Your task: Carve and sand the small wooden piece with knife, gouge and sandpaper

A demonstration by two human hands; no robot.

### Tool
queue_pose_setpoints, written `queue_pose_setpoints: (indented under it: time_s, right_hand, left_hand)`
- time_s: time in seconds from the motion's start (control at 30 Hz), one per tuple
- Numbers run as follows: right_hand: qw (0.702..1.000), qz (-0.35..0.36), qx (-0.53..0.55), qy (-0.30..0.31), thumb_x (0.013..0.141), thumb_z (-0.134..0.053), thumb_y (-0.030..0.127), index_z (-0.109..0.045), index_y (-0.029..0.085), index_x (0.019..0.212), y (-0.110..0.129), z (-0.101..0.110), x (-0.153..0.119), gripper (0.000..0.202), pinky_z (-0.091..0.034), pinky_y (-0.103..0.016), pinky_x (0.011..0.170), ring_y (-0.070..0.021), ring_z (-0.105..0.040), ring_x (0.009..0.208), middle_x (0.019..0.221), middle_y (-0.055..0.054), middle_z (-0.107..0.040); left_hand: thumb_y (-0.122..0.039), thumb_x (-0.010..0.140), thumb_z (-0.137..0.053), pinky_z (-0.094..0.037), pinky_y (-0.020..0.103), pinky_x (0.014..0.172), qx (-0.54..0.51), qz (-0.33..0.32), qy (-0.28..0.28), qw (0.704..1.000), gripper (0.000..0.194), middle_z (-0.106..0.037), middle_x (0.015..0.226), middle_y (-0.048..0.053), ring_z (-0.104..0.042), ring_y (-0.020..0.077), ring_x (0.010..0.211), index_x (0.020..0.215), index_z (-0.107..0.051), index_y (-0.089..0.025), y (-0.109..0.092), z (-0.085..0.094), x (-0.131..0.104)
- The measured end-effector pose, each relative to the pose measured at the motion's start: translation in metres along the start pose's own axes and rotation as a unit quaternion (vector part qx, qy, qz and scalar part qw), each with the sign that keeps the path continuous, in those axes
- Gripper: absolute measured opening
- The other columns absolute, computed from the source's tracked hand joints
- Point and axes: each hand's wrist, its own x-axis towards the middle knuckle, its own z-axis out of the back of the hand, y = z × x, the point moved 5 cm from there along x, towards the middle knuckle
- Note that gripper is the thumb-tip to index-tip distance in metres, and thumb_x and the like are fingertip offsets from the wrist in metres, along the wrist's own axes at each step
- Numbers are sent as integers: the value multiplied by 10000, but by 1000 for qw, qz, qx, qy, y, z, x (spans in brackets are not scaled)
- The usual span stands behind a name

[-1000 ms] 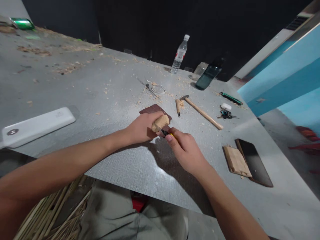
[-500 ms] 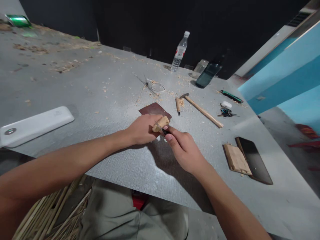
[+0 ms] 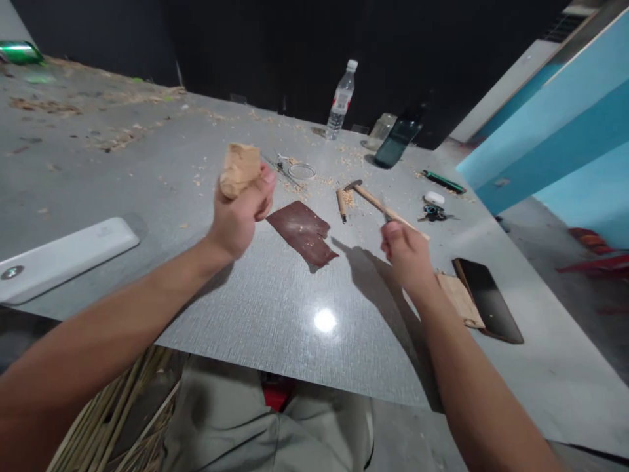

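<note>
Your left hand [image 3: 239,216] is raised above the tabletop [image 3: 275,308], clenched around a pale wood block [image 3: 239,169]. Your right hand [image 3: 403,252] is closed in a fist, apart from the left; a small tool seems gripped in it, too blurred to identify. Brown sandpaper [image 3: 303,231] lies between both hands. A hammer [image 3: 381,204] rests just beyond the right hand.

This is a woodworking bench in a small workshop. Beyond both hands, wood shavings [image 3: 339,180] litter the grey table [image 3: 275,314], with a hammer [image 3: 376,202] just past the right hand [image 3: 405,252] and a sheet of sandpaper [image 3: 304,231] between the two hands. Bamboo strips [image 3: 113,419] lie under the left forearm, below the table's edge.
</note>
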Motion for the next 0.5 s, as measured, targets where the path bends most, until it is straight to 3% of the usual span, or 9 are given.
queue_pose_setpoints:
  time_s: [0.07, 0.1, 0.17, 0.3, 0.4, 0.5]
  right_hand:
    - [999, -4, 17, -46, 1039, -362, 742, -489, 257, 747, -1, 8, 2, 580, -259, -300, 506, -148, -374, 501, 567, 29, -447]
    - [999, 5, 16, -41, 1052, -344, 727, -493, 255, 767, 5, 5, -1, 571, -264, -300, 510, -148, -383, 506, 578, 29, -450]
    - [999, 45, -6, 23, 1063, -392, 690, -517, 243, 787, 28, -13, -15, 540, -277, -302, 536, -153, -434, 543, 600, 22, -472]
    - [970, 120, -49, 204, 1106, -384, 561, -652, 193, 991, 72, -58, -50, 470, -307, -307, 584, -150, -485, 551, 655, 11, -551]
    - [956, 137, -68, 252, 1114, -351, 520, -677, 156, 1212, 77, -71, -60, 499, -305, -307, 589, -159, -496, 543, 681, 3, -578]
    - [955, 127, -75, 256, 1114, -347, 511, -677, 145, 1287, 70, -71, -59, 522, -308, -305, 595, -162, -480, 524, 645, 16, -546]
  left_hand:
    - [-553, 866, -745, -210, 283, 503, -10, 11, -3, 1000, 421, -333, 615, -61, -269, 103, 523, 769, -490, -234, 9, 3, 5]
    - [-578, 857, -750, -219, 285, 505, 11, 37, 12, 999, 458, -346, 614, -58, -280, 102, 531, 738, -479, -228, 18, 1, 5]
    - [-541, 860, -756, -299, 286, 557, 67, 72, 72, 993, 446, -416, 652, -39, -360, 111, 591, 719, -488, -214, 35, -8, 1]
    - [-411, 943, -645, -386, 289, 653, 116, 48, 180, 976, 272, -531, 763, -11, -474, 132, 697, 810, -537, -199, 46, -27, -15]
    - [-364, 947, -642, -381, 282, 659, 167, 7, 219, 961, 216, -570, 798, -10, -496, 136, 724, 848, -541, -201, 43, -33, -23]
    - [-316, 910, -671, -378, 272, 652, 176, -8, 256, 951, 184, -618, 826, -10, -541, 138, 742, 853, -540, -201, 40, -35, -27]
